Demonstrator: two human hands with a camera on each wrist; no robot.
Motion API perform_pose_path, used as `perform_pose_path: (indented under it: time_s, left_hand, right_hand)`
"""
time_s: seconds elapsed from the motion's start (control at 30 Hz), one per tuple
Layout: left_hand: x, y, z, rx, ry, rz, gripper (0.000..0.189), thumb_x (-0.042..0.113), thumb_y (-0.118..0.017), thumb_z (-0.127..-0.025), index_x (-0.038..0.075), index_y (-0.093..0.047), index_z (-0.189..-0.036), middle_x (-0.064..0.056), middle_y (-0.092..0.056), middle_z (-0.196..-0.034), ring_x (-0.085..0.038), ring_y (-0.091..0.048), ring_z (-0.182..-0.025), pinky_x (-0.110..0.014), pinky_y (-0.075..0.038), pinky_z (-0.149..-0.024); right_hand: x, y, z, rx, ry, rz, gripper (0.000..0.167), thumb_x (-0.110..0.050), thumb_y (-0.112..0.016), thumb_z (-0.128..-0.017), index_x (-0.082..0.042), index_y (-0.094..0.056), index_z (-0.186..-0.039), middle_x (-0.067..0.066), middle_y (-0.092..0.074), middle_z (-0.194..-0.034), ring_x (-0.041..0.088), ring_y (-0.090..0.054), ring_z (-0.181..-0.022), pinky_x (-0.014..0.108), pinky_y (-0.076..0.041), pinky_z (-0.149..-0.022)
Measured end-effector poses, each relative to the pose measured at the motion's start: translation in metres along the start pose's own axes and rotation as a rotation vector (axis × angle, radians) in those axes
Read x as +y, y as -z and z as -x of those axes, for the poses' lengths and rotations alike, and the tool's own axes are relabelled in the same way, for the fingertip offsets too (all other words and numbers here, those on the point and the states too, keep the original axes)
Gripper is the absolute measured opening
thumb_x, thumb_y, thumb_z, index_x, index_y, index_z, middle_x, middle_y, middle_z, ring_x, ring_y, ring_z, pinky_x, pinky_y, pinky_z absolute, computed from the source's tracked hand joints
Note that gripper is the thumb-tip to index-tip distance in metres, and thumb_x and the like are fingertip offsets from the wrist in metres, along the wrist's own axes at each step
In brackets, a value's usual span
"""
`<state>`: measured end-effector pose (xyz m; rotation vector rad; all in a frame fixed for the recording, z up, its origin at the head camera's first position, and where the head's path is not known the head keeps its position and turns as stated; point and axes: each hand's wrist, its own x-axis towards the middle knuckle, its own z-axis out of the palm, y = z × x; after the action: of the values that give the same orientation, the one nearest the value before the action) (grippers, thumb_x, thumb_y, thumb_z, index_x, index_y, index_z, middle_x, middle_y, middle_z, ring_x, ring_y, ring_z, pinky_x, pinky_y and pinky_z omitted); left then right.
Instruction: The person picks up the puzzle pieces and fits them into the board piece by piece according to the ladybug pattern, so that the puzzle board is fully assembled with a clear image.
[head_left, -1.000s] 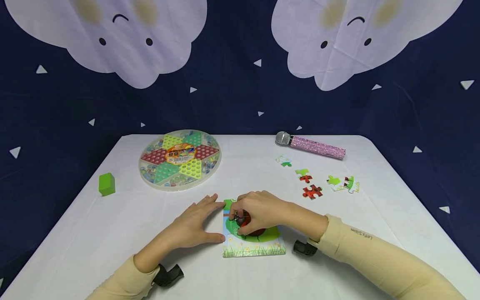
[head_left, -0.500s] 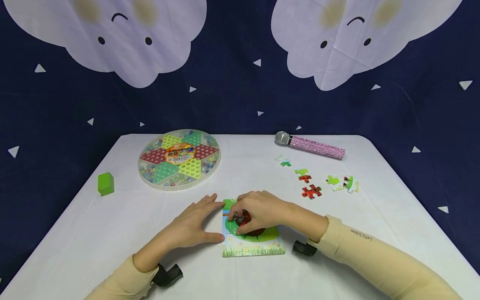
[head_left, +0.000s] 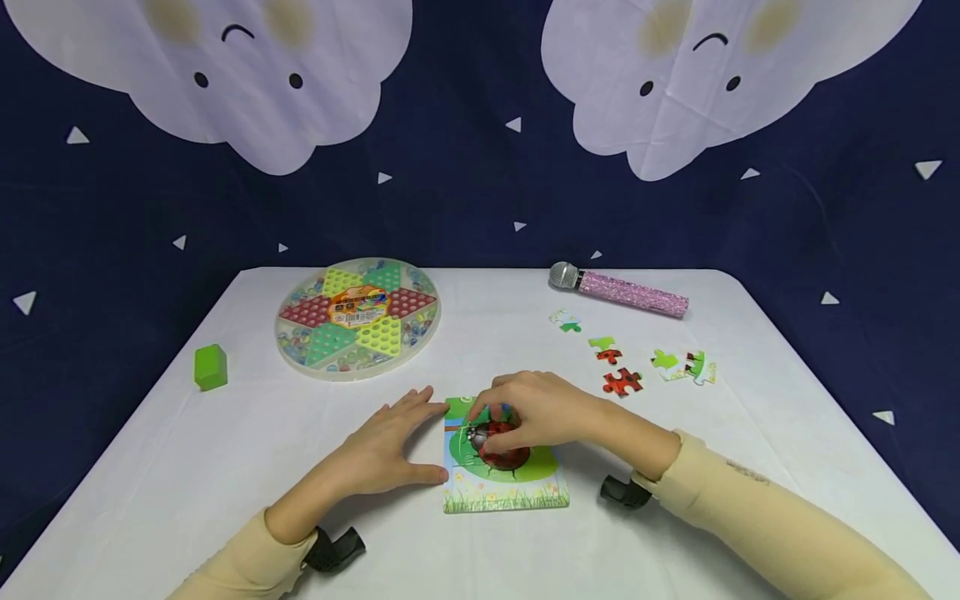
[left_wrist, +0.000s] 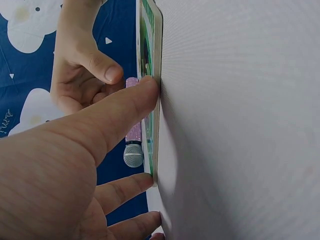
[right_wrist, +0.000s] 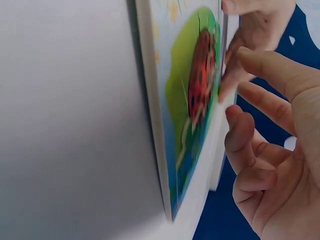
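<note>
A small puzzle board [head_left: 506, 500] with a ladybug on a green leaf lies flat on the white table. My left hand [head_left: 382, 454] rests at its left side. The thumb and a fingertip touch the board's edge, as the left wrist view also shows, and the fingers are fairly straight. Over the ladybug hovers my right hand [head_left: 547, 410], bent loosely and partly covering the picture. In the right wrist view its fingertips [right_wrist: 245, 52] stand apart from the board [right_wrist: 172, 65], and nothing shows between them.
Beyond the right hand lie loose puzzle pieces, among them a red spotted piece [head_left: 622, 382] and a green piece [head_left: 663, 359]. A pink glittery microphone [head_left: 633, 293] lies at the back. Far left are a round Chinese checkers set [head_left: 382, 336] and a green block [head_left: 211, 367].
My right hand has lifted off the board and shifted slightly up and to the right, uncovering more of the ladybug. My left hand stays at the board's edge.
</note>
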<state>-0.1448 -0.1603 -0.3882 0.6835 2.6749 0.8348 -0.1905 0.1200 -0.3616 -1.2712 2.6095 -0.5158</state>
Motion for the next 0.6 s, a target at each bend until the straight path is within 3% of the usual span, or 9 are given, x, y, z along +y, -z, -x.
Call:
perform_pose_path:
  time_s: [0.33,0.6]
  left_hand:
    - [0.0,-0.001,0.0,0.006,0.004,-0.007,0.092,0.046,-0.091,-0.083,0.011,-0.052,-0.159,-0.018,-0.034,-0.175,-0.043,-0.026,-0.165,-0.072,-0.019,-0.13]
    - [0.0,-0.001,-0.001,0.006,0.003,-0.011,0.091,0.045,-0.092,-0.083,0.012,-0.053,-0.159,-0.018,-0.034,-0.175,-0.043,-0.026,-0.165,-0.073,-0.02,-0.13]
  right_hand:
    - [0.029,0.024,0.029,0.026,-0.15,-0.031,0.034,-0.034,-0.085,-0.093,-0.028,-0.079,-0.126,-0.006,-0.072,-0.107,-0.001,-0.06,-0.07,0.024,-0.051,-0.066]
    - [0.065,0.054,0.067,0.061,-0.344,-0.054,0.041,-0.025,-0.086,-0.091,-0.024,-0.077,-0.13,0.006,-0.072,-0.125,0.008,-0.065,-0.069,0.028,-0.051,-0.065]
